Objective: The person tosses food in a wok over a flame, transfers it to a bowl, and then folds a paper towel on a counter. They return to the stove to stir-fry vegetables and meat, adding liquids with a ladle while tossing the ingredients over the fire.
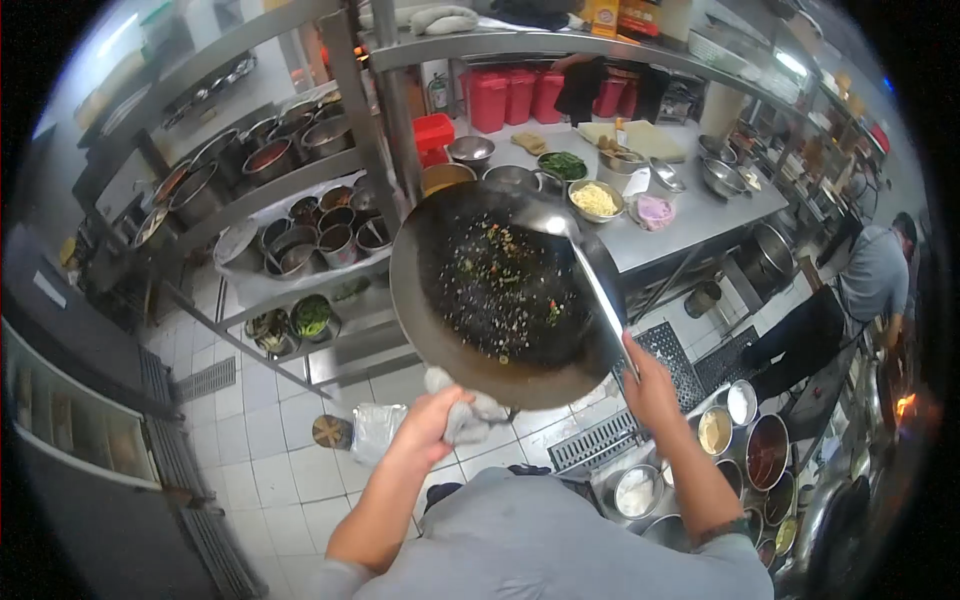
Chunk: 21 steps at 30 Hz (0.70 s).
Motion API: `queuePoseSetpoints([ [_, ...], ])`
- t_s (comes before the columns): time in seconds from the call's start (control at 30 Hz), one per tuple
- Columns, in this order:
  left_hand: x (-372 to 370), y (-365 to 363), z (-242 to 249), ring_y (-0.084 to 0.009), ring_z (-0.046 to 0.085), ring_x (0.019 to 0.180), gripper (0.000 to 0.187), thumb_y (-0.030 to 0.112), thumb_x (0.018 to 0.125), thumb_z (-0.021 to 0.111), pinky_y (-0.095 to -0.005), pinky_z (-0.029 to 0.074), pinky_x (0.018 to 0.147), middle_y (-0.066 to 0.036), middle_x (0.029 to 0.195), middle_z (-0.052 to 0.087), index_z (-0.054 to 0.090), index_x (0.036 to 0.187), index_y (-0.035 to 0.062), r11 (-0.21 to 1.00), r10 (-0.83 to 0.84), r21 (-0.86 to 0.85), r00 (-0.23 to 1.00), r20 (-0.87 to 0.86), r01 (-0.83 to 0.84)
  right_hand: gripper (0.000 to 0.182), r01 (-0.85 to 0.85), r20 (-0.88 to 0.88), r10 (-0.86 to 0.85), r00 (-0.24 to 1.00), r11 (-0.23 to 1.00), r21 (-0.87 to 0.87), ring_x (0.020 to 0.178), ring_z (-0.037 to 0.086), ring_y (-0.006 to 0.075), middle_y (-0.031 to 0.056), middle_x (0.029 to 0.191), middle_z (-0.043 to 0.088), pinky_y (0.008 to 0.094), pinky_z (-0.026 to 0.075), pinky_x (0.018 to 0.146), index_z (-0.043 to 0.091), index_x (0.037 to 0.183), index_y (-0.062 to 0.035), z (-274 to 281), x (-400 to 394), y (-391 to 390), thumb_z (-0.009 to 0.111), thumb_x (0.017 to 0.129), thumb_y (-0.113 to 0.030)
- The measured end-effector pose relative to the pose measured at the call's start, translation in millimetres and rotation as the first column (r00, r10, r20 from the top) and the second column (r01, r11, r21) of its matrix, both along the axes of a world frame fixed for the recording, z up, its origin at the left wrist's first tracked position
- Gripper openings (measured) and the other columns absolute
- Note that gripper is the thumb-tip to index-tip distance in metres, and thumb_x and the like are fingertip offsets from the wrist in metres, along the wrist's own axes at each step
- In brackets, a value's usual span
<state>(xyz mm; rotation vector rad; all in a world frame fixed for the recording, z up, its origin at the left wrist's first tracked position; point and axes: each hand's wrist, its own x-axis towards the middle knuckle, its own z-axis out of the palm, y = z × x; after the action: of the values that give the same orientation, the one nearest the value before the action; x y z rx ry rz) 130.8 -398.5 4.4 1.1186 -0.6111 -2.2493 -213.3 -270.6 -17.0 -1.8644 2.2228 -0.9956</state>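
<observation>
Fingers of my left hand (428,428) are curled tight round a crumpled white cloth (468,418), pressed at the near edge of a big, round, dark metal wok (440,350). My right hand (652,385) is closed round the handle of a long silver metal ladle (600,290). The wok is right in front of me, with small green, red and pale bits of food (490,300) spread inside. The ladle's round end is over the far side of the wok.

The wok looks wide and heavy, so it could tip if my left wrist gets tired. The cloth could slide and let the hot metal touch my skin. If the wok leans too much, the bits of food could fall on the white tile floor (290,455). A hard swing could bump the silver steel table (700,215), or the metal bowl of yellow strips (595,200) near the far edge.

The cloth hides the part of the wok I am holding. The wok covers whatever is under it, so I can't tell if it rests on anything. It may be steam that makes the middle look foggy. Far to my right, a person in a grey shirt (875,270) is small and bent by the lens, near an orange flame (906,405).
</observation>
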Motion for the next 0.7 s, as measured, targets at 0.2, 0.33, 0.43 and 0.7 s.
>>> queuePoseSetpoints([
  [0.2, -57, -89, 8, -0.0255, 0.069, 0.077, 0.018, 0.011, 0.088, 0.064, -0.0422, 0.059, 0.068, -0.013, 0.091, 0.068, 0.065, 0.098, -0.0049, 0.985, -0.060, -0.165, 0.997, -0.048, 0.051, 0.073, 0.137, -0.163, -0.110, 0.981, 0.977, 0.165, 0.086, 0.065, 0.0456, 0.0242, 0.094, 0.065, 0.0528, 0.052, 0.078, 0.047, 0.150, -0.0219, 47, -1, -49, 0.060, 0.083, 0.004],
  [0.33, -74, -149, 11, -0.0259, 0.069, 0.078, 0.019, 0.013, 0.090, 0.063, -0.0420, 0.059, 0.068, -0.014, 0.089, 0.068, 0.065, 0.097, -0.0048, 0.979, -0.115, -0.174, 0.991, -0.062, 0.103, 0.074, 0.100, -0.105, -0.073, 0.992, 0.954, 0.281, 0.093, 0.067, 0.0439, 0.0246, 0.100, 0.068, 0.0481, 0.054, 0.084, 0.049, 0.149, -0.0192, 61, -3, 10, 0.062, 0.080, 0.004],
  [0.43, -77, -189, -12, -0.0266, 0.070, 0.079, 0.020, 0.014, 0.091, 0.062, -0.0419, 0.060, 0.067, -0.015, 0.091, 0.068, 0.064, 0.098, -0.0047, 0.966, -0.192, -0.191, 0.979, -0.069, 0.176, 0.073, 0.208, -0.103, -0.191, 0.976, 0.956, 0.207, 0.091, 0.067, 0.0442, 0.0233, 0.097, 0.069, 0.0462, 0.054, 0.083, 0.051, 0.148, -0.0201, 77, 4, -41, 0.061, 0.080, 0.004],
  [0.7, -114, -281, 6, -0.0214, 0.067, 0.074, 0.016, 0.008, 0.088, 0.063, -0.0391, 0.057, 0.062, -0.008, 0.087, 0.064, 0.062, 0.100, -0.0021, 0.969, -0.160, -0.215, 0.973, -0.168, 0.122, 0.072, 0.402, -0.167, -0.371, 0.914, 0.884, 0.238, 0.089, 0.067, 0.0428, 0.0223, 0.098, 0.067, 0.0460, 0.054, 0.082, 0.054, 0.146, -0.0195, 39, 45, -84, 0.062, 0.079, 0.006],
])
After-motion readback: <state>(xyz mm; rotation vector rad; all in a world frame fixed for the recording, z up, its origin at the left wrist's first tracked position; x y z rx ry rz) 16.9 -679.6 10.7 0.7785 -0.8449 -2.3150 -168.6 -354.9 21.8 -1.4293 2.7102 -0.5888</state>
